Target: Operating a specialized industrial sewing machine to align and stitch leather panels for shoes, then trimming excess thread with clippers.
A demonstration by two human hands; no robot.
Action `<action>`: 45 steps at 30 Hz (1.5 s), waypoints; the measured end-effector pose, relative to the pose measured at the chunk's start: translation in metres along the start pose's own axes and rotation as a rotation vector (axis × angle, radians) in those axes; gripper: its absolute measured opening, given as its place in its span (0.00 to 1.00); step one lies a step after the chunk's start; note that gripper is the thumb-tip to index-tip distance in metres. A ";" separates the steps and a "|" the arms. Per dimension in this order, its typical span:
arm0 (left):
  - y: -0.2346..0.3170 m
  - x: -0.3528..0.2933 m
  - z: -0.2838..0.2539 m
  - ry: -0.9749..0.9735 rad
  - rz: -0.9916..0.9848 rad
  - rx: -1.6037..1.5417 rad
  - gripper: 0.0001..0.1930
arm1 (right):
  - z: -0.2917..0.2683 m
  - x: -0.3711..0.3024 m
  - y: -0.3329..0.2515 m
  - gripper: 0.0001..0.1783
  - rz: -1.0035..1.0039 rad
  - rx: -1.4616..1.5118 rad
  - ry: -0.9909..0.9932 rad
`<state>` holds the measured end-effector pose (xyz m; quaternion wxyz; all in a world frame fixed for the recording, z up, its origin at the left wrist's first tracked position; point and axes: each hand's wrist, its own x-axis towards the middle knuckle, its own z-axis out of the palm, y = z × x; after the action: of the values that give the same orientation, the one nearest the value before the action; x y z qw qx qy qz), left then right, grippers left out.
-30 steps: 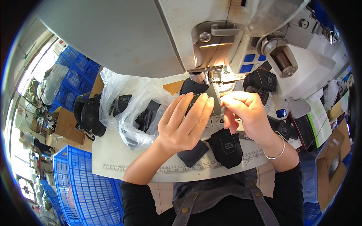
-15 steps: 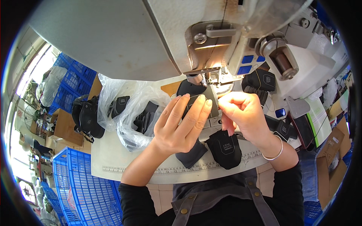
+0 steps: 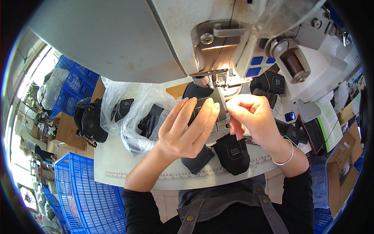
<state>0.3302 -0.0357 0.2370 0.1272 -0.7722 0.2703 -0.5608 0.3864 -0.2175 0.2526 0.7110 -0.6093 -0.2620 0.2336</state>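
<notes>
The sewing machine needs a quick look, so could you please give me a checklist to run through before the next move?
1. Left hand on the dark piece: ok, its outstretched fingers lie over it.
2. Right hand's grip: cannot tell; the fingertips are pinched by the piece's right side, but anything between them is too small to see.
3. Light at the sewing machine: ok, the stitching area is brightly lit.
4. Needle clear of the piece: cannot tell, too small to see.
5. Plastic bag away from the stitching area: ok, left of it.
6. Nothing loose just below the right hand: not ok, a black pouch lies there.
</notes>
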 end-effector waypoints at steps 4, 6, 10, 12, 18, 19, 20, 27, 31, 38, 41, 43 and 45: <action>-0.001 0.001 0.001 0.031 -0.004 -0.003 0.12 | 0.002 -0.002 0.009 0.04 -0.142 -0.086 0.116; -0.001 0.003 0.000 0.040 -0.009 -0.004 0.12 | -0.005 0.005 0.018 0.08 -0.897 -0.891 0.262; -0.002 0.006 -0.004 0.020 -0.045 -0.094 0.13 | -0.011 0.020 0.020 0.17 -1.344 -1.190 0.239; -0.005 0.007 -0.007 0.010 -0.080 -0.145 0.14 | -0.010 0.025 0.016 0.17 -1.357 -1.183 0.240; -0.028 0.010 -0.017 -0.151 -0.320 -0.425 0.23 | -0.003 0.021 -0.002 0.13 -1.135 -0.998 0.193; -0.030 0.007 -0.015 -0.122 -0.341 -0.451 0.22 | -0.002 0.020 -0.003 0.13 -1.135 -0.995 0.191; -0.032 0.005 -0.013 -0.094 -0.362 -0.477 0.22 | -0.001 0.019 -0.004 0.13 -1.078 -0.959 0.183; -0.037 0.008 -0.005 -0.011 -0.314 -0.508 0.20 | -0.002 0.019 -0.009 0.12 -1.012 -0.935 0.176; -0.032 0.012 -0.009 -0.025 -0.196 -0.409 0.13 | -0.006 0.020 -0.012 0.10 -1.144 -1.107 0.136; -0.005 0.011 -0.011 0.006 -0.055 -0.083 0.09 | -0.014 0.026 0.006 0.09 -1.528 -1.314 0.195; -0.011 0.014 -0.016 -0.054 -0.046 -0.136 0.10 | -0.012 0.024 0.003 0.08 -1.521 -1.355 0.159; -0.015 0.015 -0.018 -0.083 -0.024 -0.161 0.09 | -0.009 0.024 0.002 0.08 -1.559 -1.362 0.159; -0.016 0.014 -0.018 -0.107 -0.008 -0.205 0.10 | -0.008 0.021 0.001 0.08 -1.521 -1.368 0.137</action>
<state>0.3211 -0.0287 0.2624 0.0592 -0.8110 0.3160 -0.4888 0.4072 -0.2099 0.2524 0.1845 -0.5689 -0.6151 -0.5138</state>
